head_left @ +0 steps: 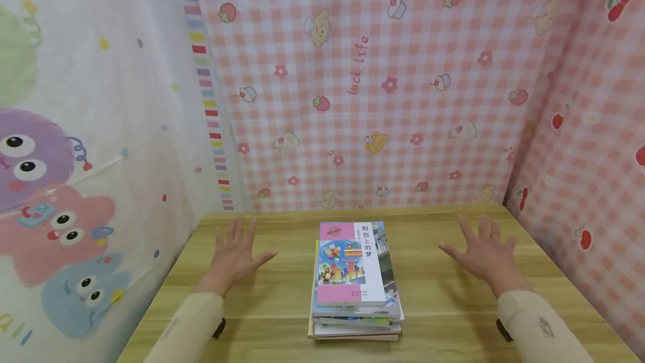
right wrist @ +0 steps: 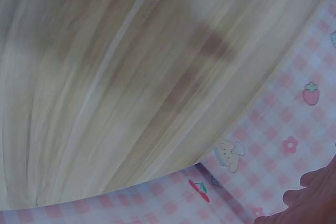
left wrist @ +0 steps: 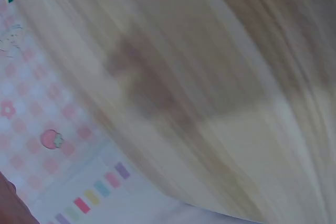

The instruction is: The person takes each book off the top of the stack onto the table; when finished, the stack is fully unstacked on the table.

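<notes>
A stack of several books (head_left: 347, 262) lies at the middle of the wooden table, a pink and white paperback with a cartoon cover on top. To the left of the stack, my left hand (head_left: 235, 256) hovers with fingers spread and the thumb pointing toward the books. My right hand (head_left: 486, 254) mirrors it on the right side, fingers spread as well. Neither hand touches the books or holds anything. The left wrist view catches only part of the left hand (left wrist: 14, 205) at its lower left corner. Fingers of the right hand (right wrist: 307, 200) show at the lower right of the right wrist view.
The light wooden table (head_left: 272, 318) ends at a pink checked curtain (head_left: 403, 105) behind it. A white curtain with cartoon figures (head_left: 126, 128) hangs at the left, and another checked curtain (head_left: 589, 144) at the right. Shadows fall on the tabletop in both wrist views.
</notes>
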`<state>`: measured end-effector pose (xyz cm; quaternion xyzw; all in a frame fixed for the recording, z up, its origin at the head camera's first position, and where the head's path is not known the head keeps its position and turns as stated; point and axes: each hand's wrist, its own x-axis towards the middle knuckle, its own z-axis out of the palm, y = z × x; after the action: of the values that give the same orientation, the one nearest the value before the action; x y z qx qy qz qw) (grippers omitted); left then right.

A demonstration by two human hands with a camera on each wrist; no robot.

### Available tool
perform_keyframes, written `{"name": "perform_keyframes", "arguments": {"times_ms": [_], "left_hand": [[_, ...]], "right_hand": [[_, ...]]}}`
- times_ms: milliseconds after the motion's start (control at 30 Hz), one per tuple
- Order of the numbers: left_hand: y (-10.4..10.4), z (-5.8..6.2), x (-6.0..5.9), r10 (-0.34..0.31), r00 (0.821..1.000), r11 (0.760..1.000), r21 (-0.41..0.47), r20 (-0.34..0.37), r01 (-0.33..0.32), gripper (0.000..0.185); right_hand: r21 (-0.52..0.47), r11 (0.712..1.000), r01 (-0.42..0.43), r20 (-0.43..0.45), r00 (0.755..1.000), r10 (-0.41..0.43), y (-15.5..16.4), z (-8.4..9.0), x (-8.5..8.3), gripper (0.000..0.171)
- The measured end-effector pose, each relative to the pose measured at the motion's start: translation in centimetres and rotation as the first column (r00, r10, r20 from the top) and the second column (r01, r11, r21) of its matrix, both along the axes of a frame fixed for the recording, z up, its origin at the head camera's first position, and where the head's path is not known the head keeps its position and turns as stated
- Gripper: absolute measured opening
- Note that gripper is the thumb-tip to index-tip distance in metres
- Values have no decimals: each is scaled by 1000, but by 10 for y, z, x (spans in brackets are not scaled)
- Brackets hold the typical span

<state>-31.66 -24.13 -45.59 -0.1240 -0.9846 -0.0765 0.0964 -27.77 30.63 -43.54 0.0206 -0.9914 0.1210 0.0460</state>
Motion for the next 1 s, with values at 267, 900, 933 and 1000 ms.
{"name": "perform_keyframes", "arguments": {"times_ms": [267, 900, 933, 1000], "left_hand": [[28, 12, -11, -23, 999, 1000, 16, -41, 24, 103], [99, 21, 6, -108, 950, 684, 715, 293, -143, 104], [101, 21, 9, -129, 942, 641, 751, 309, -158, 105], [102, 18, 12, -161, 928, 566, 802, 337, -193, 107]], "right_hand": [[-91, 996, -8, 34, 999, 11, -16, 9, -7, 100], [-524, 849, 63, 128, 992, 6, -77, 8, 2, 86], [-559, 826, 73, 136, 991, 5, -80, 7, 2, 86], [-619, 780, 90, 148, 989, 3, -85, 6, 4, 85]]}}
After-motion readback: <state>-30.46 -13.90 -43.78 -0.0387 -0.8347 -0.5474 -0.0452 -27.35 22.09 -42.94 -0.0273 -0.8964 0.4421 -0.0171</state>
